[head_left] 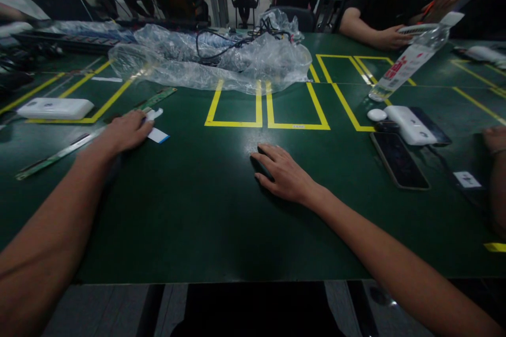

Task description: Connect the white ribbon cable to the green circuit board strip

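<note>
My left hand (128, 129) is over the middle of a long, narrow green circuit board strip (51, 159), its fingers bent around the strip and the fingertips partly hidden. By those fingertips a white flat ribbon cable (158, 135) with a blue end sticks out. My right hand (282, 172) rests on the green tabletop (205, 210), fingers apart, holding nothing. Nearest to it are yellow tape outlines (298, 127) on the table.
Crumpled clear plastic wrap (221, 66) with black cables (205, 52) lies across the back. At left is a white power strip (55, 108). A phone (399, 160), a white box-like device (411, 125) and a tilted bottle (411, 63) are at right, near another person's hand (393, 38).
</note>
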A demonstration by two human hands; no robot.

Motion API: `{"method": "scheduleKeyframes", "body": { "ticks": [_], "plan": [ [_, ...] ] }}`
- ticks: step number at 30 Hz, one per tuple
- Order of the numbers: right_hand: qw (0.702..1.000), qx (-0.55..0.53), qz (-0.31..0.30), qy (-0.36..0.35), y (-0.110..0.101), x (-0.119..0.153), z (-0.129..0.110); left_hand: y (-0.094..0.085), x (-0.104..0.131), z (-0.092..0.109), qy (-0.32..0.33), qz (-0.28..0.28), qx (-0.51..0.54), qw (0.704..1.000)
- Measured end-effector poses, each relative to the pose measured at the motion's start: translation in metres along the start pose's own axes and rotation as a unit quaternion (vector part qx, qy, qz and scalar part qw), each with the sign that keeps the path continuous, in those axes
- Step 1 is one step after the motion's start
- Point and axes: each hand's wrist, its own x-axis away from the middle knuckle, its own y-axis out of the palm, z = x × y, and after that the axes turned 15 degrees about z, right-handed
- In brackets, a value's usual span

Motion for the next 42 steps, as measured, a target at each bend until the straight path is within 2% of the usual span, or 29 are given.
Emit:
{"method": "scheduleKeyframes", "body": {
  "ticks": [3,6,9,11,14,29,36,39,42],
  "plan": [
    [1.000,0.002,0.000,-0.003,0.000,0.000,0.000,0.002,-0.007,0.053,0.023,-0.003,0.009,1.000],
    [1.000,0.004,0.002,-0.001,0.000,0.000,0.001,0.002,-0.007,0.115,0.096,-0.004,0.041,0.994],
    [1.000,0.010,0.003,-0.001,0.002,0.000,0.000,-0.003,0.004,0.171,0.171,0.002,0.084,0.982],
    [1.000,0.016,-0.001,-0.007,0.003,0.000,0.000,-0.007,0.014,0.197,0.204,-0.001,0.105,0.973],
    [1.000,0.023,-0.010,-0.018,0.004,0.000,-0.001,-0.011,0.025,0.218,0.227,-0.004,0.111,0.968],
    [0.999,0.027,-0.005,-0.019,0.002,-0.002,-0.003,-0.017,0.031,0.223,0.283,-0.008,0.109,0.953],
    [1.000,0.027,-0.006,-0.014,0.005,-0.002,-0.003,-0.011,0.026,0.219,0.274,0.006,0.107,0.956],
    [1.000,0.014,0.004,-0.006,0.004,-0.001,-0.002,-0.006,0.014,0.201,0.235,0.006,0.097,0.967],
    [1.000,0.003,0.004,-0.002,0.002,-0.001,-0.002,0.000,-0.002,0.158,0.164,0.001,0.059,0.985]
  ]
}}
